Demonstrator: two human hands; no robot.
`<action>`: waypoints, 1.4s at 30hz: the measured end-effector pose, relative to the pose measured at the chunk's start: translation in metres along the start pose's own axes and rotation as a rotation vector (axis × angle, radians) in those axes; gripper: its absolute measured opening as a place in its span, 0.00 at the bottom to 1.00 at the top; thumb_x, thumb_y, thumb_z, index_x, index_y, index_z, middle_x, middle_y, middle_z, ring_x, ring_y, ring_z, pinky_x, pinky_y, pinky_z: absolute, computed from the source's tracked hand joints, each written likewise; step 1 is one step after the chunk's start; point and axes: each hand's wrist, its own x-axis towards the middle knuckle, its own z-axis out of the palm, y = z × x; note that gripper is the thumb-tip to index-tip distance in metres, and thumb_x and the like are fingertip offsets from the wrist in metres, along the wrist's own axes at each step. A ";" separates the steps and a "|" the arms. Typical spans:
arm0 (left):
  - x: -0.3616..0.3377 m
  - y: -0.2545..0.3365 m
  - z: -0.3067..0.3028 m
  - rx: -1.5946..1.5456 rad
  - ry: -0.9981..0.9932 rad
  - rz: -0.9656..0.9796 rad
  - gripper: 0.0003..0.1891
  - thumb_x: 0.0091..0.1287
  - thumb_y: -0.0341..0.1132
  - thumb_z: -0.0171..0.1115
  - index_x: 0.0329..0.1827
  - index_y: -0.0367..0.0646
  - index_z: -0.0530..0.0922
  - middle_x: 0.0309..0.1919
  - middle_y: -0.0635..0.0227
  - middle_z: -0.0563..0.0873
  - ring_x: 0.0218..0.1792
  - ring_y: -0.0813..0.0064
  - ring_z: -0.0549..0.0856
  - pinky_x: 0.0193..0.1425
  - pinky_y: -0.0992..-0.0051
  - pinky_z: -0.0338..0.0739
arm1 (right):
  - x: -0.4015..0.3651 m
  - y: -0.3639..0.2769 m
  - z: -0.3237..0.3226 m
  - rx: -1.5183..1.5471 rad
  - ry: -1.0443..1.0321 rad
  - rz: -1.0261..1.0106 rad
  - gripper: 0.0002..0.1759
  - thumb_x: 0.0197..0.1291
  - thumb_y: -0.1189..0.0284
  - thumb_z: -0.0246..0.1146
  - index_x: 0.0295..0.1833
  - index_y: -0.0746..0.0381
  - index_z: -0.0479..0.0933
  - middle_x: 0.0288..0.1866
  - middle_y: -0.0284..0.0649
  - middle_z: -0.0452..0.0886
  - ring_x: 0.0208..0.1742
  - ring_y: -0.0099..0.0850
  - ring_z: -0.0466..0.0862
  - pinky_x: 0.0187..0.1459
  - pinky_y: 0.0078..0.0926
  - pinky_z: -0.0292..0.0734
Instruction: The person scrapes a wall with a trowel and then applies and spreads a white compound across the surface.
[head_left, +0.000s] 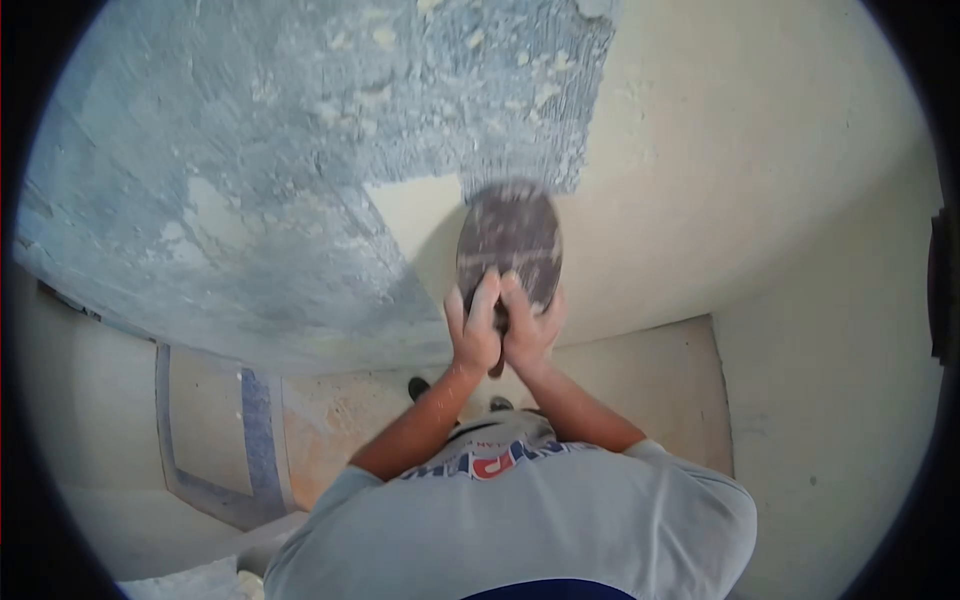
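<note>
Both of my hands hold a dark oval tool [512,235] with whitish streaks and a short handle at its lower end. My left hand [475,325] wraps round the left side of the handle, and my right hand [532,325] closes round the right side. The thumbs lie side by side on the tool's lower part. White dust covers the fingers. The tool's top edge is against or just in front of the wall, where rough blue-grey surface [400,110] meets smooth cream surface [700,130]. Contact cannot be made out.
Below my arms are my dark shoes [419,387] on a dusty floor [345,405]. A blue-bordered panel [210,420] stands at the lower left. A plain pale wall [820,400] rises on the right, with a dark object [938,285] at its far edge.
</note>
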 end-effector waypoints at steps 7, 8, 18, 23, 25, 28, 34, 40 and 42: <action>-0.011 0.029 0.004 0.108 -0.163 0.175 0.15 0.72 0.33 0.53 0.55 0.30 0.76 0.51 0.59 0.81 0.49 0.70 0.81 0.53 0.71 0.75 | -0.006 -0.024 0.000 0.092 -0.057 -0.100 0.16 0.62 0.73 0.65 0.52 0.69 0.75 0.43 0.41 0.83 0.41 0.25 0.81 0.43 0.25 0.77; -0.016 0.025 0.003 0.012 -0.072 0.115 0.14 0.71 0.32 0.54 0.53 0.31 0.76 0.47 0.61 0.82 0.45 0.74 0.80 0.49 0.73 0.75 | -0.015 -0.014 0.002 0.149 -0.049 -0.073 0.16 0.62 0.73 0.65 0.53 0.69 0.75 0.44 0.41 0.83 0.42 0.25 0.81 0.43 0.25 0.78; -0.021 -0.005 -0.034 -0.024 0.138 0.038 0.12 0.72 0.33 0.57 0.50 0.32 0.77 0.40 0.66 0.82 0.41 0.78 0.79 0.45 0.77 0.74 | -0.029 0.004 0.009 0.109 -0.186 0.109 0.12 0.62 0.74 0.65 0.48 0.69 0.77 0.40 0.39 0.84 0.39 0.24 0.81 0.41 0.26 0.79; -0.019 -0.001 -0.037 0.006 0.103 0.028 0.13 0.72 0.34 0.57 0.53 0.33 0.75 0.44 0.65 0.81 0.43 0.78 0.79 0.48 0.77 0.75 | -0.030 0.012 0.011 0.098 -0.180 0.126 0.12 0.62 0.73 0.65 0.48 0.69 0.77 0.39 0.40 0.84 0.38 0.24 0.82 0.40 0.26 0.78; -0.020 -0.004 -0.037 0.000 0.127 0.013 0.13 0.72 0.34 0.57 0.53 0.33 0.75 0.44 0.65 0.81 0.44 0.78 0.78 0.48 0.77 0.74 | -0.029 0.013 0.010 0.076 -0.175 0.118 0.12 0.62 0.73 0.65 0.47 0.69 0.78 0.39 0.40 0.85 0.38 0.24 0.82 0.40 0.26 0.78; -0.021 -0.006 -0.036 -0.008 0.166 0.007 0.13 0.73 0.34 0.56 0.53 0.33 0.75 0.46 0.64 0.80 0.45 0.77 0.78 0.50 0.76 0.74 | -0.028 0.016 0.012 0.086 -0.182 0.135 0.12 0.62 0.73 0.65 0.47 0.70 0.78 0.38 0.40 0.85 0.38 0.24 0.82 0.40 0.26 0.78; -0.013 -0.010 -0.041 0.103 0.169 0.077 0.13 0.72 0.32 0.56 0.54 0.32 0.75 0.46 0.63 0.80 0.46 0.74 0.78 0.52 0.73 0.74 | -0.021 0.009 0.018 0.104 -0.166 0.117 0.11 0.62 0.73 0.65 0.46 0.70 0.78 0.37 0.40 0.84 0.37 0.24 0.82 0.39 0.26 0.78; -0.013 -0.007 -0.035 0.020 0.167 0.071 0.13 0.72 0.32 0.56 0.54 0.32 0.75 0.45 0.63 0.80 0.45 0.75 0.78 0.51 0.73 0.74 | -0.025 0.017 0.017 0.030 -0.133 0.077 0.11 0.61 0.74 0.64 0.46 0.70 0.78 0.37 0.41 0.84 0.37 0.25 0.82 0.39 0.26 0.78; -0.012 -0.004 -0.035 -0.042 0.148 0.014 0.12 0.72 0.32 0.56 0.52 0.32 0.75 0.44 0.63 0.81 0.43 0.77 0.78 0.48 0.76 0.74 | -0.021 0.014 0.019 0.062 -0.141 0.078 0.11 0.61 0.74 0.64 0.46 0.70 0.78 0.37 0.41 0.84 0.37 0.25 0.82 0.39 0.26 0.78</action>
